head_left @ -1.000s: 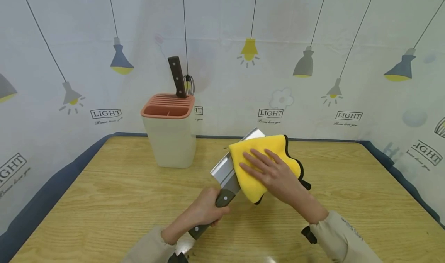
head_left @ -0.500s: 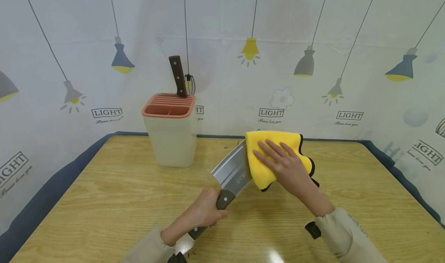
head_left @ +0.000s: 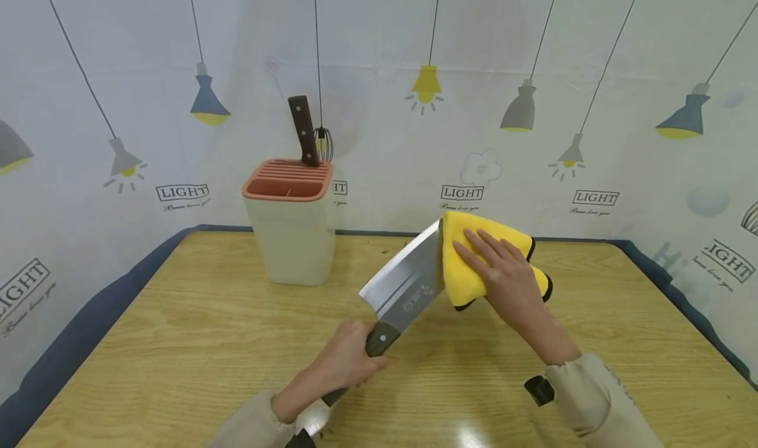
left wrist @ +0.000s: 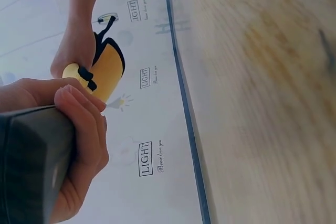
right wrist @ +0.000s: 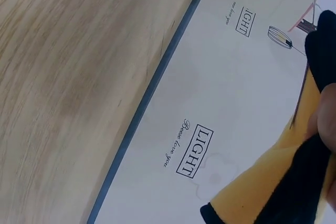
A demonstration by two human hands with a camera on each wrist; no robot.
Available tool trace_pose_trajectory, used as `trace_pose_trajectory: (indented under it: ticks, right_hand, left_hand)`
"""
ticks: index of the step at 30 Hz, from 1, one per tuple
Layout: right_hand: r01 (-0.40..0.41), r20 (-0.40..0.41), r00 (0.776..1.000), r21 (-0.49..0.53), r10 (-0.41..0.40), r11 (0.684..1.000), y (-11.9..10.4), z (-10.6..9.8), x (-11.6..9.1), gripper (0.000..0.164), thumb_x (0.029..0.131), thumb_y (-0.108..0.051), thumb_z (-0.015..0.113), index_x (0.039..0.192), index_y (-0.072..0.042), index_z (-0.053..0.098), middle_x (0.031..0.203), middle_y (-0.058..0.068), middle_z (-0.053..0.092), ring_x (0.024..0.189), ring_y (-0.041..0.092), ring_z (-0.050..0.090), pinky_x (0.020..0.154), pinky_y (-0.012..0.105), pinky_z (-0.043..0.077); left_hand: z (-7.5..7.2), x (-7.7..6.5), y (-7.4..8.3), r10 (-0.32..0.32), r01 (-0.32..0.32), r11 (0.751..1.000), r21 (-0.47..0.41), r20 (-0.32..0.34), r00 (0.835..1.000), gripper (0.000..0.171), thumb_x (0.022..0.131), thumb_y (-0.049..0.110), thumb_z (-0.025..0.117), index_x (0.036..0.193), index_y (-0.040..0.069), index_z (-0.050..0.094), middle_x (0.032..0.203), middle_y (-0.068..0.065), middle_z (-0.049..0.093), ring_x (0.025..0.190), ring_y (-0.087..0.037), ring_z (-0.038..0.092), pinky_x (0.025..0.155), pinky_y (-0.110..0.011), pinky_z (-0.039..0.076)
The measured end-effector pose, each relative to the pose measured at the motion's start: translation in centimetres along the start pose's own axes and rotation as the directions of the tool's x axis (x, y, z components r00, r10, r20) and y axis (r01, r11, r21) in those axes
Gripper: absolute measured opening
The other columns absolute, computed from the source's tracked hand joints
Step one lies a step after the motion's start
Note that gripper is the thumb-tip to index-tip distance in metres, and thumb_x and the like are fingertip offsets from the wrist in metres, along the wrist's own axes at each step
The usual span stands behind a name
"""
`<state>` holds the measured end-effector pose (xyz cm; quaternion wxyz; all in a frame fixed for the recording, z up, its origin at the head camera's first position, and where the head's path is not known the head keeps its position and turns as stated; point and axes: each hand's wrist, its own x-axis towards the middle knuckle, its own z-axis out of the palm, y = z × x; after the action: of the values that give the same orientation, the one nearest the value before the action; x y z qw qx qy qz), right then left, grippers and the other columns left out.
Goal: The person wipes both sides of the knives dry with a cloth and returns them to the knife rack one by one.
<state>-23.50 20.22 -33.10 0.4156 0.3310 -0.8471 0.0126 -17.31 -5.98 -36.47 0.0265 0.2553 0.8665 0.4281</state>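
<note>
Evidently, wiping down the cleaver (head_left: pixel 411 283) is the step in hand. The left hand (head_left: pixel 352 356) closes its grip right round the handle (head_left: pixel 380 338), and the blade slants up and ahead of that grip, raised over the table (head_left: pixel 177 316). Ahead and to the right of it, the right hand (head_left: pixel 503 270) pinches a folded yellow cleaning cloth (head_left: pixel 458 277) with black trim, fingers along the top, what looks like the thumb underneath. The cloth lies over the blade's far end. Beyond the left grip, off to its left, stands a knife block (head_left: pixel 299 241) holding a dark-handled knife (head_left: pixel 304 132). The next stroke seems to call for a steady left grip, light pressure on the steel, and fingers clear of the bright bevelled edge.
</note>
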Motion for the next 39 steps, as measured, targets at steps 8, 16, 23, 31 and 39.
trace_pose_trajectory:
  ticks: [8,16,23,31,39]
  right_hand:
    - [-0.145,-0.033,0.988,0.095,0.148,0.985,0.2,0.0,-0.3,0.061,0.058,0.010,0.076,0.114,-0.007,0.060,0.118,0.017,0.055,0.103,0.037,0.052,0.076,0.052,0.045]
    - [-0.236,-0.099,0.959,0.240,0.266,0.942,-0.1,-0.2,-0.2,0.060,0.061,0.012,0.073,0.117,-0.004,0.057,0.118,0.020,0.053,0.104,0.041,0.051,0.079,0.053,0.044]
    - [-0.244,-0.176,0.936,0.296,0.304,0.924,-0.5,-0.2,0.1,0.057,0.064,0.013,0.071,0.117,-0.003,0.057,0.120,0.018,0.053,0.104,0.040,0.050,0.080,0.052,0.044]
    - [-0.125,-0.271,0.941,0.282,0.204,0.951,-1.6,-0.3,0.8,0.032,0.085,-0.013,0.058,0.116,-0.006,0.058,0.119,0.017,0.053,0.107,0.037,0.050,0.084,0.052,0.042]
    - [-0.030,-0.215,0.973,0.222,0.079,0.975,-3.1,0.3,1.1,0.036,0.094,-0.025,0.035,0.117,-0.010,0.059,0.119,0.014,0.055,0.109,0.034,0.050,0.084,0.050,0.043]
  left_hand:
    - [-0.3,0.0,0.0,0.116,-0.094,0.980,0.176,-0.115,0.987,0.017,0.064,0.005,0.067,0.061,0.006,0.050,0.053,0.004,0.045,0.043,-0.001,0.036,0.036,-0.016,0.030]
    - [-0.3,0.0,0.5,0.044,-0.045,0.999,-0.009,-0.043,0.998,0.024,0.070,0.009,0.066,0.086,-0.004,0.054,0.060,-0.002,0.055,0.040,-0.001,0.043,0.034,-0.017,0.037]
    - [-0.7,0.1,0.5,-0.058,0.073,0.968,-0.239,0.067,0.996,0.028,0.081,0.015,0.063,0.096,-0.004,0.048,0.057,-0.007,0.054,0.035,-0.007,0.043,0.033,-0.021,0.036]
    - [-0.8,0.4,0.8,-0.009,0.044,0.914,-0.403,0.088,0.996,0.024,0.093,0.019,0.046,0.085,-0.004,0.048,0.058,-0.003,0.049,0.040,-0.009,0.044,0.037,-0.021,0.038]
    - [-0.8,0.8,1.5,-0.044,0.120,0.791,-0.599,0.139,0.989,0.039,0.096,0.030,0.038,0.102,-0.007,0.050,0.061,-0.003,0.048,0.042,-0.009,0.047,0.039,-0.022,0.041]
